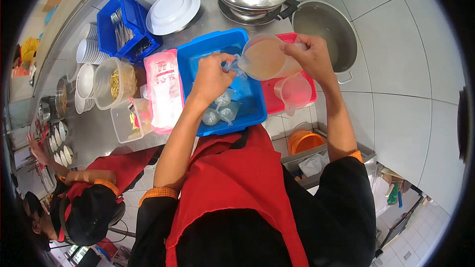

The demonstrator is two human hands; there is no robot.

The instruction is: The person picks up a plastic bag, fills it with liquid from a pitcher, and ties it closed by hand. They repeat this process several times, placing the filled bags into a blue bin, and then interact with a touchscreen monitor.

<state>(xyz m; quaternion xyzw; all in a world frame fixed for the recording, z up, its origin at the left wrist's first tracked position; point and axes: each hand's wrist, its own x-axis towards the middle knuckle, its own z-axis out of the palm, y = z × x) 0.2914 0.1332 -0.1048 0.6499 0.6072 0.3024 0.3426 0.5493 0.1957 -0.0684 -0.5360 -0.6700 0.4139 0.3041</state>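
Observation:
My right hand [312, 58] grips the handle of a clear plastic jug [264, 57], which is tilted to the left and holds a cloudy, pale brown liquid. Its spout is close to a clear plastic bag [238, 67], whose mouth my left hand [213, 75] pinches between fingers and thumb. I cannot tell whether liquid is flowing into the bag. Both hands are above a blue basin [255, 110]. Several filled, knotted plastic bags [225, 110] lie inside it, below my left hand.
Right of the basin, a second jug [293, 92] sits on a red tray [268, 100]. A large pot [346, 44] stands behind. To the left are a pink-and-white packet [164, 89], food tubs [116, 83] and a blue cutlery bin [106, 29]. A co-worker [91, 212] stands at lower left.

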